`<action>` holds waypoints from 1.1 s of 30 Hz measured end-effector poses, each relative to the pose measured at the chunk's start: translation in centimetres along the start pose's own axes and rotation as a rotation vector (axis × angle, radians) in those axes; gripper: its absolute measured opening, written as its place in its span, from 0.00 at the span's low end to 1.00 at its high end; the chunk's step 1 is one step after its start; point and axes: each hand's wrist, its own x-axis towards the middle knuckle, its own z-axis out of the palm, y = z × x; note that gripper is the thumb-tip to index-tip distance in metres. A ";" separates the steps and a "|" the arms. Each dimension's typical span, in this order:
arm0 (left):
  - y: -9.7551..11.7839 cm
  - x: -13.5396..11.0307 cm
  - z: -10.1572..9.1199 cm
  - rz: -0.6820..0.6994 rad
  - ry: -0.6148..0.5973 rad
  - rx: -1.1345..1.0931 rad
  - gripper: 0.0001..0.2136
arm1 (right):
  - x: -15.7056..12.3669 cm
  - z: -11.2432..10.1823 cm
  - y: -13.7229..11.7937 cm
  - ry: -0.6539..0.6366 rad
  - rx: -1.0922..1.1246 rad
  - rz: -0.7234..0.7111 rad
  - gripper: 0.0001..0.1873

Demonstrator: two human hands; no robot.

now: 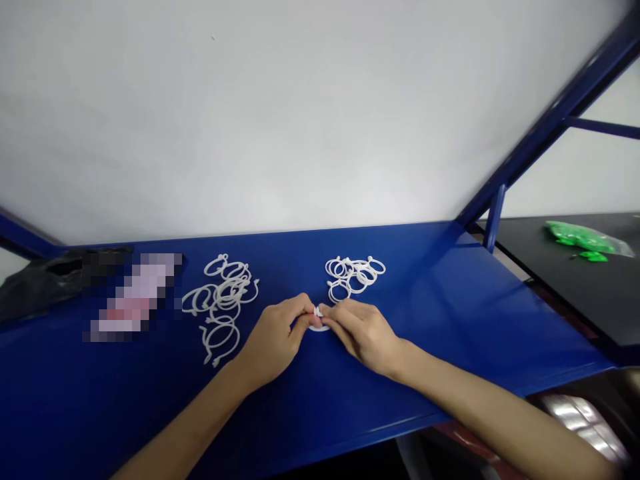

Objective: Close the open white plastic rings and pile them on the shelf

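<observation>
Between my two hands is a white plastic ring [319, 328], a thin hoop with small end pieces pinched at its top. My left hand [280, 337] grips it from the left between thumb and fingers. From the right, my right hand [363, 333] pinches the same ring, and the fingertips of both hands nearly meet. Most of the hoop is hidden by the fingers. A loose pile of similar white rings [230, 290] lies to the left, some of them with parted ends. Beyond my right hand sits a smaller group of white rings [357, 272].
The blue table [310, 413] backs onto a pale wall [310, 120]. At the left lie a black plastic bag [45, 280] and a blurred-out pinkish item [137, 293]. A blue metal frame [495, 217] stands at the right, beside a black table [565, 280] with a bag of green pieces [585, 237].
</observation>
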 end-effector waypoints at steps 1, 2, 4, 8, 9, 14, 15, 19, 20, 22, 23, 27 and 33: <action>-0.1 -0.1 0.1 0.010 -0.005 0.002 0.10 | 0.0 0.0 0.0 -0.016 -0.029 -0.022 0.12; -0.3 -0.1 0.2 0.018 -0.008 0.007 0.10 | 0.0 0.0 0.1 -0.029 -0.056 -0.044 0.12; -0.3 -0.1 0.3 0.030 -0.005 0.023 0.10 | 0.2 -0.2 0.3 -0.034 -0.088 -0.083 0.13; -0.3 0.5 -0.3 0.065 0.049 0.122 0.09 | 1.5 -1.1 1.1 0.033 -0.083 -0.052 0.12; -0.4 0.8 -0.7 0.070 0.080 0.180 0.09 | 1.8 -1.3 1.6 0.064 -0.088 -0.005 0.12; -3.4 1.6 -3.9 -0.034 0.194 0.594 0.13 | 2.4 -1.5 4.6 0.148 -0.273 0.224 0.13; -4.3 1.7 -4.6 -0.064 0.178 0.674 0.14 | 2.4 -1.4 5.2 0.125 -0.322 0.245 0.13; -7.1 1.5 -6.1 -0.181 0.047 0.817 0.17 | 2.2 -1.1 6.4 0.041 -0.468 0.294 0.14; -7.5 1.4 -6.2 -0.196 0.023 0.825 0.17 | 2.2 -1.1 6.4 0.037 -0.480 0.299 0.14; -7.9 1.3 -6.3 -0.209 0.000 0.829 0.17 | 2.2 -1.3 6.2 0.040 -0.481 0.302 0.15; -8.1 1.3 -6.2 -0.212 -0.004 0.829 0.16 | 2.3 -1.4 6.0 0.041 -0.477 0.305 0.15; -8.1 1.4 -6.1 -0.231 -0.017 0.845 0.15 | 2.3 -1.5 5.8 0.025 -0.469 0.311 0.15; -7.2 1.5 -6.0 -0.249 -0.006 0.879 0.15 | 2.0 -1.3 6.1 0.015 -0.487 0.306 0.16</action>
